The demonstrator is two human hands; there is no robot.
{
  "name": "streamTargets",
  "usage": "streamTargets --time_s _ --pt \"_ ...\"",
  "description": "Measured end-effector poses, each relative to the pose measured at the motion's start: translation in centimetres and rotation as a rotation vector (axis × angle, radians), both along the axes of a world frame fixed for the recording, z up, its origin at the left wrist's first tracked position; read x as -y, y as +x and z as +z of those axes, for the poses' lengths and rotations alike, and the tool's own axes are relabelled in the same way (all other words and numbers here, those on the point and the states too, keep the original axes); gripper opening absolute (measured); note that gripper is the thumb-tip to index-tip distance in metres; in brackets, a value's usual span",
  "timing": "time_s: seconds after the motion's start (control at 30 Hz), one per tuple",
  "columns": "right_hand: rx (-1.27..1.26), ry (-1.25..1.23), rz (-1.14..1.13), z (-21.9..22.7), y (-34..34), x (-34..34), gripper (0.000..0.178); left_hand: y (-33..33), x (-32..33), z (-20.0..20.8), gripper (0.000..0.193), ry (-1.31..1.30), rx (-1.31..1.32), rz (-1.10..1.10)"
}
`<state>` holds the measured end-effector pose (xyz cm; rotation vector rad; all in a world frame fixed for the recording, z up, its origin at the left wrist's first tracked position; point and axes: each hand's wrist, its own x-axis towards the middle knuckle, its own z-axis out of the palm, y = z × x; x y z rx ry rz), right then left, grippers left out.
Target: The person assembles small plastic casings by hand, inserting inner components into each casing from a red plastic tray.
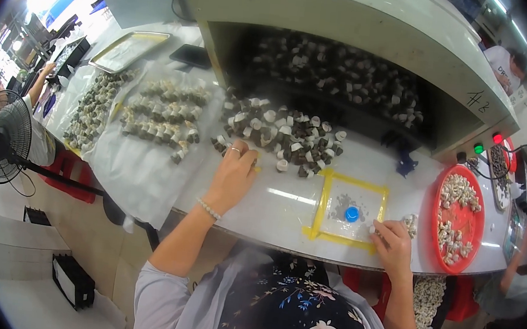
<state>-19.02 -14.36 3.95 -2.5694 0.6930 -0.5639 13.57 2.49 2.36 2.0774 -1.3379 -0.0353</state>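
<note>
My left hand (235, 173), with a ring and a beaded bracelet, reaches to the near left edge of a loose pile of small white-and-dark pieces (278, 127). Its fingers are bent together at the pile, and what is between them is hidden. Beside the yellow-taped square (317, 218) on the table, my right hand (393, 247) pinches a small white piece (372, 229) between thumb and fingertips. Inside that square sits a blue cap (352, 213) among wet-looking spots. A few pale pieces (410, 223) lie just beyond the right hand.
A large cabinet (366, 40) with an open front stands behind, more pieces inside. At right is a red round tray (435, 221) of pale pieces. Rows of pieces (163, 110) lie on a white sheet (141, 164) at left, near a metal tray (127, 52) and fan (2, 143).
</note>
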Motion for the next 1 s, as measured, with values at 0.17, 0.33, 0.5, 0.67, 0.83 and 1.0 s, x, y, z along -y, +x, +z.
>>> streamTargets --time_s 0.17,0.33,0.5,0.67,0.83,1.0 --pt "-0.015 -0.037 0.08 0.4 0.4 0.5 0.024 -1.3 -0.3 -1.2 0.024 -0.106 -0.169 -0.044" --pt "-0.042 0.019 0.088 0.3 1.2 1.6 0.023 -1.8 -0.2 -0.5 0.019 -0.084 0.07 -0.085" --pt "-0.102 -0.007 0.055 0.3 0.5 2.1 0.024 -2.1 0.3 -0.4 0.02 -0.065 -0.109 -0.11" --pt "0.07 0.01 -0.319 1.6 0.2 4.6 0.038 -2.7 -0.8 -0.1 0.023 -0.021 -0.022 -0.175" --pt "0.394 0.176 -0.495 -2.8 0.0 11.7 0.061 -3.2 -1.4 -0.5 0.031 0.026 -0.113 -0.074" --pt "0.333 0.386 -0.631 -4.9 -0.4 15.6 0.06 -3.7 -0.5 0.2 0.031 0.032 -0.205 -0.06"
